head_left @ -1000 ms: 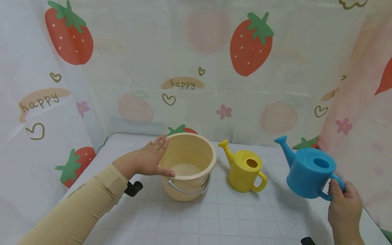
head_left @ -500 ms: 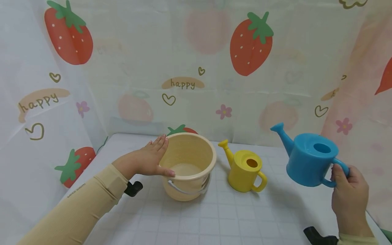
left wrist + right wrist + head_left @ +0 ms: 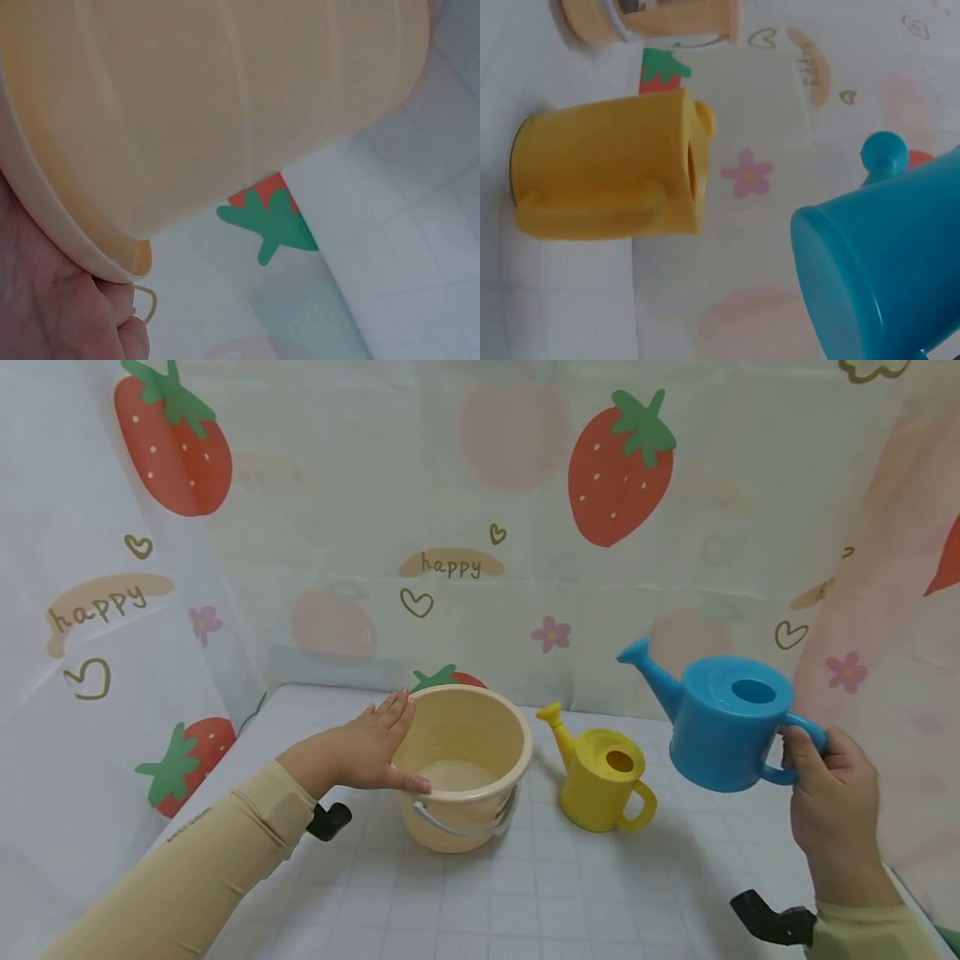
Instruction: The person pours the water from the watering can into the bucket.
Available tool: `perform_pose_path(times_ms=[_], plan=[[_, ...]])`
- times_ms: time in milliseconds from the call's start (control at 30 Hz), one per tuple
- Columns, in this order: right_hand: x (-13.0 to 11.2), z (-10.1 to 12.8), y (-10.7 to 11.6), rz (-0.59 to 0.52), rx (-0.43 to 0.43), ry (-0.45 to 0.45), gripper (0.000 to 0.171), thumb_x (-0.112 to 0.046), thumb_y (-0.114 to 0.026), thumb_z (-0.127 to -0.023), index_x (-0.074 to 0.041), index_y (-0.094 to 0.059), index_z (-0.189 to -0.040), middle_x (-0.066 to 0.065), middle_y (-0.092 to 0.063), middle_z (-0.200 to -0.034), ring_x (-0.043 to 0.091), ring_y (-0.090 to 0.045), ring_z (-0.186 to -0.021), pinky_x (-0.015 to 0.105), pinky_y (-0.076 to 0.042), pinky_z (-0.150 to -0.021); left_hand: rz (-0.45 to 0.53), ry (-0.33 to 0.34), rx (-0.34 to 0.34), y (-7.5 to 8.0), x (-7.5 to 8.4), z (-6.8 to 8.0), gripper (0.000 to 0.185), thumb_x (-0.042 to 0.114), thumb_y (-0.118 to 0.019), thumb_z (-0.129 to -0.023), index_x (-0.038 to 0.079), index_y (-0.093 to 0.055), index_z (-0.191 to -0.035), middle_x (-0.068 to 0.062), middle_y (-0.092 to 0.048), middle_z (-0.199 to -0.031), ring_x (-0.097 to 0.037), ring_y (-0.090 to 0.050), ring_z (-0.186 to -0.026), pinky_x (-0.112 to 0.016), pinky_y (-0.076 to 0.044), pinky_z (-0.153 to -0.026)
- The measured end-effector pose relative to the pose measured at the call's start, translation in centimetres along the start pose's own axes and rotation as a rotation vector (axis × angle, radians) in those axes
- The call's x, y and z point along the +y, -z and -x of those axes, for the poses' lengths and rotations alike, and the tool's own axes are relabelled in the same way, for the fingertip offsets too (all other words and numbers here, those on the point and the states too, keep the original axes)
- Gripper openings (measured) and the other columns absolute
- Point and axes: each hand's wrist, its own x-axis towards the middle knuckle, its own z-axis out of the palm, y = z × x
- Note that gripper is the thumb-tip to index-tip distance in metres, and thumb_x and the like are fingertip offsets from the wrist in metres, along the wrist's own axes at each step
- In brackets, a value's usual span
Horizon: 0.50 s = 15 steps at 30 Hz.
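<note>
My left hand (image 3: 360,745) rests on the left rim of a cream bucket (image 3: 461,818), fingers straight and thumb along the near rim. The palm lies against that rim (image 3: 45,199) in the left wrist view. A blue watering can (image 3: 727,727) is held up off the table by my right hand (image 3: 836,802), its fingers curled round the handle. The can's spout points left, and its base faces the right wrist camera. Between bucket and blue can, a yellow watering can (image 3: 596,793) stands upright on the table, handle to the right.
A white table (image 3: 465,902) with a faint grid carries the bucket and yellow can. Behind it hangs a cloth (image 3: 337,485) printed with strawberries and hearts. The bucket's pale handle (image 3: 457,828) hangs down in front. Black wrist mounts (image 3: 772,918) stick out below the hands.
My right hand has lifted the blue watering can higher, then brought it left toward the yellow can. The left hand, the bucket and the yellow can have stayed in place.
</note>
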Motion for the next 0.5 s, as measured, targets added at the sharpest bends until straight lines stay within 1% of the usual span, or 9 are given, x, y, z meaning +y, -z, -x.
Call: perform_pose_path(times_ms=[133, 233, 300, 467, 500], plan=[[-0.7, 0.2, -0.8, -0.091, -0.059, 0.008, 0.019, -0.016, -0.059, -0.089, 0.003, -0.058, -0.088, 0.006, -0.050, -0.075, 0.018, -0.042, -0.078, 0.023, -0.035, -0.071, 0.001, 0.000, -0.002, 0.1, 0.1, 0.1, 0.125, 0.085, -0.038, -0.066, -0.005, -0.001, -0.144, -0.020, 0.010, -0.150, -0.033, 0.006, -0.138, -0.050, -0.008, -0.109], [-1.1, 0.4, -1.4, -0.128, -0.102, -0.004, 0.018, -0.016, -0.059, -0.089, 0.002, -0.058, -0.091, 0.006, -0.049, -0.076, 0.018, -0.042, -0.079, 0.022, -0.036, -0.071, 0.001, -0.001, -0.001, 0.0, 0.0, 0.0, 0.125, 0.085, -0.038, -0.066, -0.005, -0.001, -0.144, -0.020, 0.009, -0.150, -0.033, 0.006, -0.138, -0.050, -0.008, -0.109], [-1.3, 0.5, -1.7, -0.085, -0.127, 0.012, 0.018, -0.017, -0.058, -0.090, 0.000, -0.058, -0.091, 0.005, -0.049, -0.077, 0.018, -0.042, -0.080, 0.023, -0.036, -0.073, 0.000, 0.000, -0.001, 0.0, 0.0, 0.0, 0.125, 0.085, -0.039, -0.066, -0.005, -0.001, -0.144, -0.020, 0.010, -0.150, -0.032, 0.006, -0.138, -0.050, -0.008, -0.109], [-1.8, 0.6, -2.7, -0.086, -0.164, 0.035, 0.018, -0.016, -0.057, -0.090, 0.002, -0.057, -0.089, 0.005, -0.047, -0.075, 0.018, -0.042, -0.079, 0.025, -0.034, -0.072, -0.002, 0.002, 0.000, -0.1, -0.2, -0.1, 0.123, 0.083, -0.041, -0.067, -0.005, -0.001, -0.144, -0.020, 0.010, -0.150, -0.033, 0.006, -0.138, -0.050, -0.008, -0.109], [-1.9, 0.6, -2.9, -0.113, -0.174, 0.031, 0.018, -0.015, -0.057, -0.090, 0.003, -0.056, -0.088, 0.006, -0.046, -0.074, 0.018, -0.041, -0.079, 0.025, -0.034, -0.072, -0.003, 0.002, -0.001, -0.1, -0.2, -0.1, 0.123, 0.083, -0.041, -0.068, -0.005, -0.001, -0.144, -0.020, 0.009, -0.150, -0.033, 0.005, -0.138, -0.050, -0.008, -0.109]])
